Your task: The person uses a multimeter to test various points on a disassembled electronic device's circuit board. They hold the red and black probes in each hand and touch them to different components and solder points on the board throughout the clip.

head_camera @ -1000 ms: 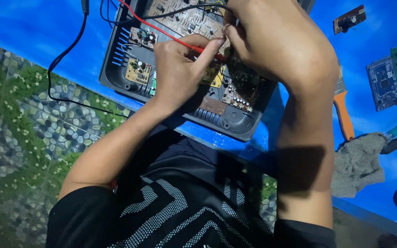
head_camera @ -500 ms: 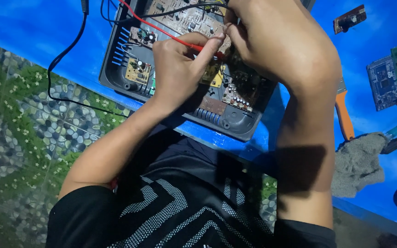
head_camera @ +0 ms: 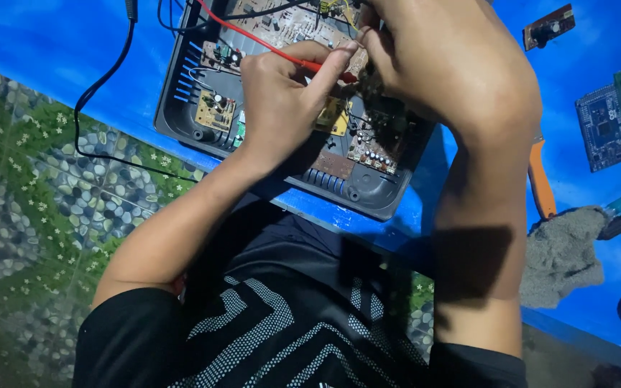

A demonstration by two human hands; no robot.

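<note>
Seen from the head camera, a person's left hand (head_camera: 282,100) pinches a red test probe (head_camera: 267,44) between thumb and forefinger, its thin shaft running on a slant from upper left down to a tip just beside the right hand (head_camera: 447,72). The right hand is curled over the middle of an opened dark-grey plastic casing (head_camera: 181,108); its fingertips are bunched close together, though what they grip is hidden beneath the knuckles. Both hands meet above the tan circuit board (head_camera: 282,25), the left hand nearer the probe's body, the right nearer its tip. Small boards studded with components sit inside the ribbed casing, which rests on a glossy blue tabletop (head_camera: 52,43). A black cable (head_camera: 102,86) loops off to the left. At right lie a blue circuit board (head_camera: 601,129), an orange-handled tool (head_camera: 540,179) and a grey fuzzy cloth (head_camera: 562,251).
</note>
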